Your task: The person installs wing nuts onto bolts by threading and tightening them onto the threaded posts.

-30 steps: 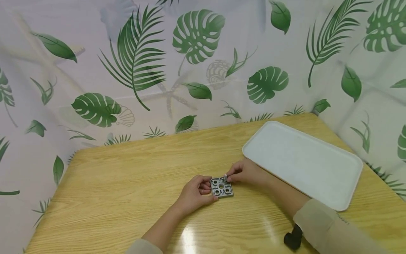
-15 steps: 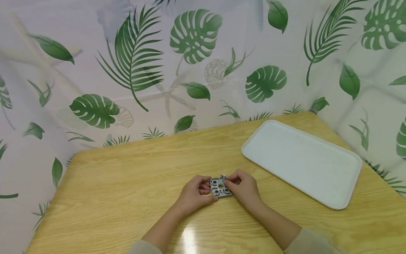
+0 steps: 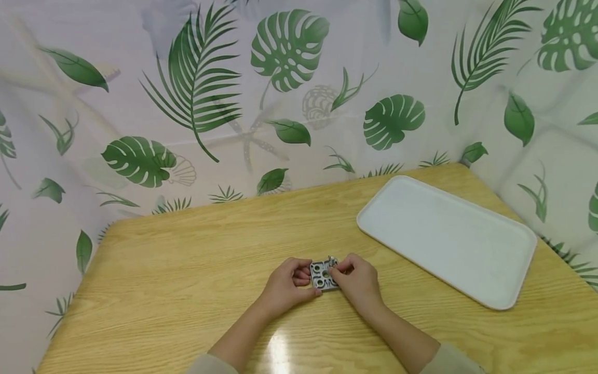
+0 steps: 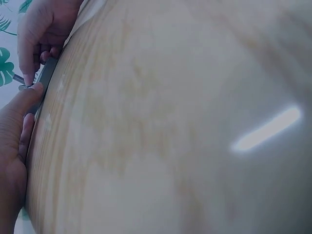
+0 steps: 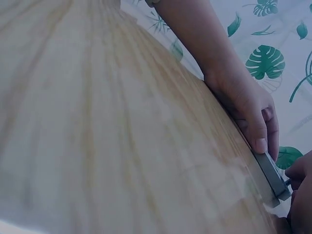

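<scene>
A square grey metal plate (image 3: 321, 284) with several round holes and curved slots lies on the wooden table. My left hand (image 3: 286, 286) grips its left side, thumb at the front edge and fingers at the back. At the plate's far right corner a small silver metal pin (image 3: 332, 260) stands upright. My right hand (image 3: 358, 280) reaches in from the right, thumb and forefinger pinching low at this pin and partly covering the plate. In the right wrist view the plate (image 5: 269, 176) shows edge-on. The pin (image 4: 18, 78) pokes out beside the right fingertips in the left wrist view.
A white rectangular tray (image 3: 448, 241) lies at the right of the wooden table (image 3: 196, 270). Behind the table hangs a leaf-patterned cloth (image 3: 280, 104), which also runs along both sides.
My right hand has swung round from the far right to the plate's right side, its forearm now lower and off the tray's edge. The left hand and plate stay put.
</scene>
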`<state>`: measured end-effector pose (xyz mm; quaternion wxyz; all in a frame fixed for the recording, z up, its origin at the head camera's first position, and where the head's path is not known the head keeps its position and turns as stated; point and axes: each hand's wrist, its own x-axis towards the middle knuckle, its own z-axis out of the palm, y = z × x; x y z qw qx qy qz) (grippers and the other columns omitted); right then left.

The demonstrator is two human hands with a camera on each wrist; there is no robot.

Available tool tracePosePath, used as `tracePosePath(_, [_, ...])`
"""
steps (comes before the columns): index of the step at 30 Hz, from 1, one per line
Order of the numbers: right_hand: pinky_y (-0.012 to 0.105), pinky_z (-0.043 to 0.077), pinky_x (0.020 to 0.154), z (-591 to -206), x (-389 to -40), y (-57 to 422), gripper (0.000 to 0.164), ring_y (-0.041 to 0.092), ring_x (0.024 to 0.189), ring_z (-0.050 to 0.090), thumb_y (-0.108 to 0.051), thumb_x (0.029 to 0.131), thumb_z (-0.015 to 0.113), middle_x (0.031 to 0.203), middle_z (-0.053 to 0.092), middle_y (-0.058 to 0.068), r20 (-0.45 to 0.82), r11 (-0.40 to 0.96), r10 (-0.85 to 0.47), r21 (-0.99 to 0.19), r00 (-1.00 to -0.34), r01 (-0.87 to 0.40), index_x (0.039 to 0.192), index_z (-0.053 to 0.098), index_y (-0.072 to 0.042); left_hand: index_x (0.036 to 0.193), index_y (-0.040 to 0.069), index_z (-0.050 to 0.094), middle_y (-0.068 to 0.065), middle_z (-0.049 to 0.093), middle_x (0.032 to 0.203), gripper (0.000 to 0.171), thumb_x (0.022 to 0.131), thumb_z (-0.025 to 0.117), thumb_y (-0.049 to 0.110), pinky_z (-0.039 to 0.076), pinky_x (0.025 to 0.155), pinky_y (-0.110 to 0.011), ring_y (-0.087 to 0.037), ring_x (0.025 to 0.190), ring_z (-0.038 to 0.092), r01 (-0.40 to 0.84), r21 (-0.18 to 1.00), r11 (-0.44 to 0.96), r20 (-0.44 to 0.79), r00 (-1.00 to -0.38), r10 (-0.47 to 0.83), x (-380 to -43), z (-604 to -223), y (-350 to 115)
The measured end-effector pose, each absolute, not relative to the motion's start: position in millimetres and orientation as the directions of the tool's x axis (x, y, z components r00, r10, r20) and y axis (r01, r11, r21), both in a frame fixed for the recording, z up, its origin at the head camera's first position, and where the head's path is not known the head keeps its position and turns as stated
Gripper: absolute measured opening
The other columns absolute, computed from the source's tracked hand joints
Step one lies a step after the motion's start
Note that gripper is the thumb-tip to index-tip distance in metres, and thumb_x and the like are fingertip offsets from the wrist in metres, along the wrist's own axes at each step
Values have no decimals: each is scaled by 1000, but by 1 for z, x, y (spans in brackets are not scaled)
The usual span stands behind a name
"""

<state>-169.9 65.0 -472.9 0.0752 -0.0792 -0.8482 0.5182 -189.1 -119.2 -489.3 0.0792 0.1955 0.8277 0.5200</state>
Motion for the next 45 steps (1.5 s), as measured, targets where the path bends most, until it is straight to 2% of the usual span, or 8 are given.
tracePosePath(7, [23,44,60,-458,-177,88,9,13,67,52,-6,75,71,75,62,5,-18,478,129,-875,-991,78,75,62,-4,124,5,56,0,57,101,62,70,84,16,53,78,-18,-9,88,57,222,896,383,58,-916,397,-189,-490,-115])
tracePosePath(12, [21,50,66,-458,-220,121,17,11,75,57,-1,81,68,87,64,9,-77,438,-231,-899,-970,-33,95,62,5,125,4,56,-1,57,102,63,71,84,18,53,78,-18,-10,89,57,214,896,388,49,-918,394,-189,-490,-113])
tracePosePath(14, [20,51,70,-461,-242,130,25,11,81,60,-1,83,67,94,65,9,-133,383,-437,-922,-890,-51,106,61,8,126,4,55,-1,57,103,63,71,84,18,53,79,-18,-10,89,57,214,893,395,47,-919,392,-188,-489,-115])
tracePosePath(17, [19,50,68,-460,-271,134,36,10,80,59,1,83,67,95,65,5,-224,366,-669,-929,-709,-52,117,59,8,126,5,55,0,57,104,63,72,83,18,53,79,-18,-11,90,57,210,893,397,42,-920,390,-188,-489,-118])
tracePosePath(21, [18,47,61,-449,-290,128,45,8,68,53,7,79,67,90,63,4,-303,398,-798,-914,-521,-78,123,57,7,126,5,55,0,57,104,63,72,84,19,53,79,-18,-11,90,58,216,895,391,50,-918,393,-189,-490,-119])
tracePosePath(25, [18,48,63,-443,-296,121,46,7,68,54,7,79,69,84,63,1,-314,404,-836,-907,-449,-117,123,58,8,126,4,55,0,57,104,63,72,84,20,53,80,-18,-11,91,58,224,892,392,53,-915,401,-190,-489,-119])
tracePosePath(38, [18,47,59,-449,-287,122,27,5,69,55,-3,84,69,86,69,-2,-263,380,-812,-915,-520,-131,108,66,8,125,4,56,0,57,103,62,71,84,19,53,79,-18,-10,89,58,234,886,400,61,-914,401,-190,-489,-118])
tracePosePath(45, [18,45,54,-454,-280,124,17,5,62,53,-8,83,72,78,68,-3,-194,397,-757,-895,-624,-203,94,71,4,126,5,56,0,57,103,64,71,84,20,53,79,-18,-10,89,58,224,889,400,54,-918,393,-190,-490,-119])
